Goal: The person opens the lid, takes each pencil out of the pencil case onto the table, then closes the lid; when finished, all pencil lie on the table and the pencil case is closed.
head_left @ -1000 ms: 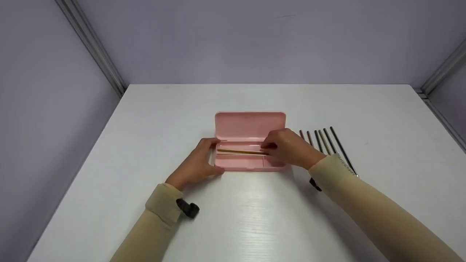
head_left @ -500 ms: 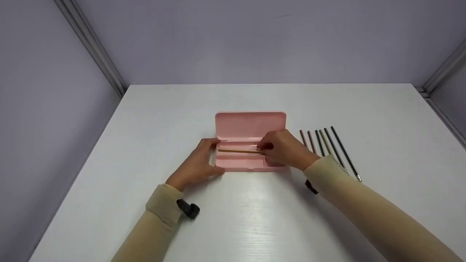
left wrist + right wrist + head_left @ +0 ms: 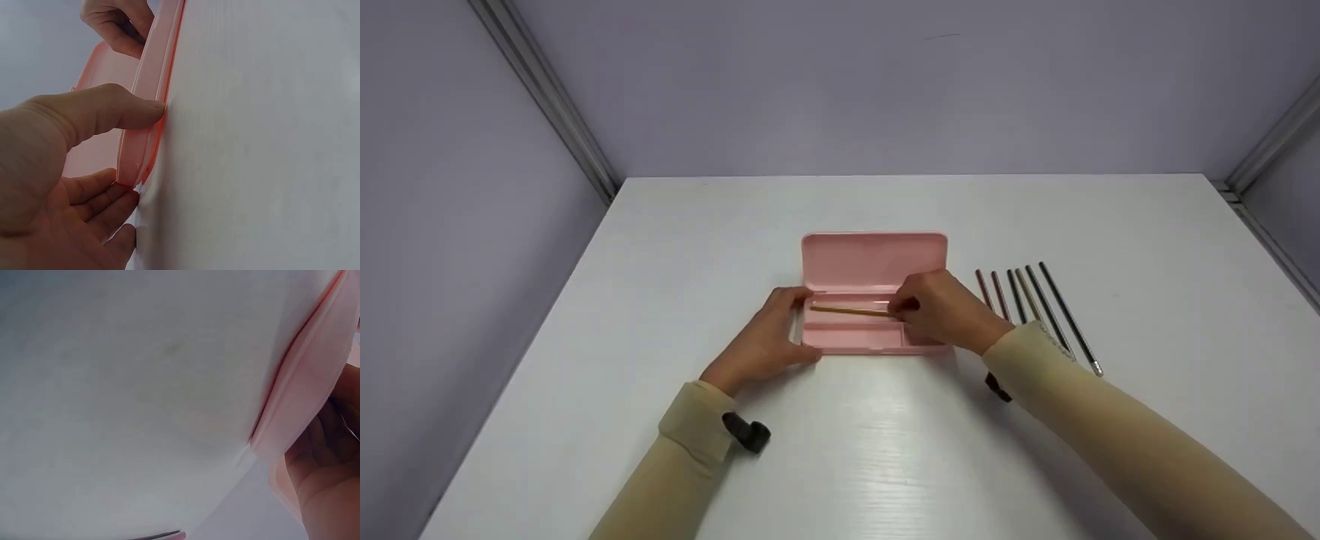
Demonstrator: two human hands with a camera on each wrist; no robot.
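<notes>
– Head view first, biggest thing down: what's the state of play on the white table (image 3: 885, 450)?

– A pink pencil case (image 3: 874, 296) lies open mid-table, lid tipped back. The left hand (image 3: 765, 341) grasps its left end, thumb on the front wall and fingers curled round the corner; the left wrist view shows that same clasp on the case (image 3: 140, 140).

– And the right hand (image 3: 949, 311)?

– It's over the right part of the tray, fingers pinched on the end of a yellow-brown pencil (image 3: 851, 310), which lies lengthwise in the rear compartment, low in the tray. Whether it already rests on the bottom, I can't tell.

– So how much would you call done?

– By my reckoning, barely begun: that one pencil is the only one in the case, and it isn't let go yet. Six more pencils (image 3: 1031, 304) lie in a row on the table just right of the case, untouched. The lid is still open too.

– Right wrist view add anything?

– Only the case edge (image 3: 304, 388) against the table, close up.
</notes>
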